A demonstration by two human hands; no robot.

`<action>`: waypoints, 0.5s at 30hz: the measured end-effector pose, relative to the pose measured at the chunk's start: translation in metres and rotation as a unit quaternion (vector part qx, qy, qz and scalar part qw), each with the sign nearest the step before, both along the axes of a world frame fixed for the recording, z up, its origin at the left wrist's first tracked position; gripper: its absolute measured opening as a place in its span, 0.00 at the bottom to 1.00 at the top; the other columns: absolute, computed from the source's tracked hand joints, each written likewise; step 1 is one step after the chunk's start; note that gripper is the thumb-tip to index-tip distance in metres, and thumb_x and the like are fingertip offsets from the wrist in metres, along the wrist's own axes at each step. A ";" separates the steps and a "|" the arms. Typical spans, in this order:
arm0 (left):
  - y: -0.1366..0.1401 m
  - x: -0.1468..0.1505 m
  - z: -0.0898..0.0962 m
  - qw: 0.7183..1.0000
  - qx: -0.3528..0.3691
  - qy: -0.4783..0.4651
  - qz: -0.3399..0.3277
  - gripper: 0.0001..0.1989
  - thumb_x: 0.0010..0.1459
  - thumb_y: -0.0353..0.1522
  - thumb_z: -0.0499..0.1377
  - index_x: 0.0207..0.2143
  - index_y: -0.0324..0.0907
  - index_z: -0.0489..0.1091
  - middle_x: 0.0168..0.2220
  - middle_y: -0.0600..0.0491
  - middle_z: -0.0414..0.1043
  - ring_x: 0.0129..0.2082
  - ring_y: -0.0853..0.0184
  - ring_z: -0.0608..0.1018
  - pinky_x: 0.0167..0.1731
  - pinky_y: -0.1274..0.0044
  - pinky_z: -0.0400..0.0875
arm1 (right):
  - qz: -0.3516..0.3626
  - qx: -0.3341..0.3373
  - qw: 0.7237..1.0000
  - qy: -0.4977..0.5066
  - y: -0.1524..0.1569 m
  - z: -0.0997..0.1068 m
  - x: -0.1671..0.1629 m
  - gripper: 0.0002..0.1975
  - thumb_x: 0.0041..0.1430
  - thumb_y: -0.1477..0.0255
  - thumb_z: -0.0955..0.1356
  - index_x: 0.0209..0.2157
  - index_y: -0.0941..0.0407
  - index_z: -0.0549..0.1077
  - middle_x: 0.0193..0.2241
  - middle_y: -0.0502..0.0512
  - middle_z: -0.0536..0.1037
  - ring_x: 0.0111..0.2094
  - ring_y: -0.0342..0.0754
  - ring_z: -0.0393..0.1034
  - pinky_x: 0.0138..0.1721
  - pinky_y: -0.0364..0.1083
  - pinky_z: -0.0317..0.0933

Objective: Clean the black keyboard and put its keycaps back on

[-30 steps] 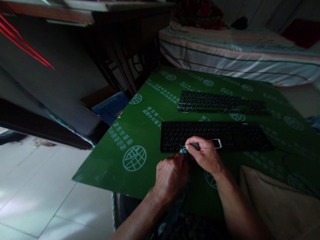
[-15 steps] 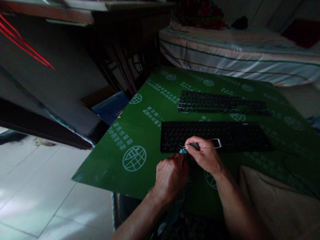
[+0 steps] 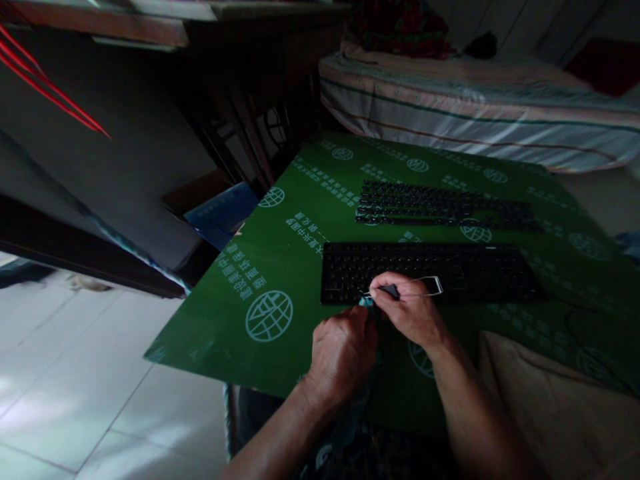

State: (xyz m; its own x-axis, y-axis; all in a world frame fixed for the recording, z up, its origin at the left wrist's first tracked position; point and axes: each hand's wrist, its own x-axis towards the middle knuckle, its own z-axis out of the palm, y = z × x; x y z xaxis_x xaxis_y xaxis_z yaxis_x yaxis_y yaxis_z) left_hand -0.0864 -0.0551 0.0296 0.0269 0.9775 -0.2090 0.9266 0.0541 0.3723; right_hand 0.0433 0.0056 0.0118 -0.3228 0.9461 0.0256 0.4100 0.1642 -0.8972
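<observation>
My right hand (image 3: 407,312) pinches a thin wire keycap puller (image 3: 424,287) by its dark handle, its loop lying over the near row of a black keyboard (image 3: 475,270). My left hand (image 3: 343,353) is closed just below the keyboard's front edge, fingers curled around something small and teal that I cannot make out. Both hands touch near the keyboard's left half. The keyboard lies on a green sheet (image 3: 280,267) printed with white logos and text.
A second black keyboard (image 3: 440,203) lies farther back on the green sheet. A striped bed (image 3: 475,113) stands behind. A blue box (image 3: 223,210) and dark furniture sit left. A beige cushion (image 3: 555,400) is at my right; tiled floor (image 3: 75,387) lies at the left.
</observation>
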 end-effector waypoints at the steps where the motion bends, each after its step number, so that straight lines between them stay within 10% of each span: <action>1: 0.000 0.000 0.000 1.000 0.000 0.001 0.000 0.08 0.59 0.30 0.50 0.30 0.41 0.69 0.27 0.53 0.75 0.26 0.67 0.75 0.23 0.77 0.56 | 0.000 0.000 1.000 0.000 0.000 0.000 0.000 0.06 0.54 0.71 0.64 0.28 0.57 0.71 0.19 0.47 0.69 0.20 0.40 0.61 0.23 0.39 0.55; 15: -0.001 0.000 0.000 1.000 0.002 -0.004 -0.001 0.09 0.59 0.30 0.50 0.30 0.41 0.69 0.27 0.53 0.75 0.26 0.67 0.76 0.24 0.77 0.58 | 0.003 0.005 1.000 0.005 0.000 0.003 -0.001 0.06 0.54 0.72 0.64 0.27 0.57 0.71 0.19 0.47 0.70 0.21 0.41 0.63 0.24 0.39 0.56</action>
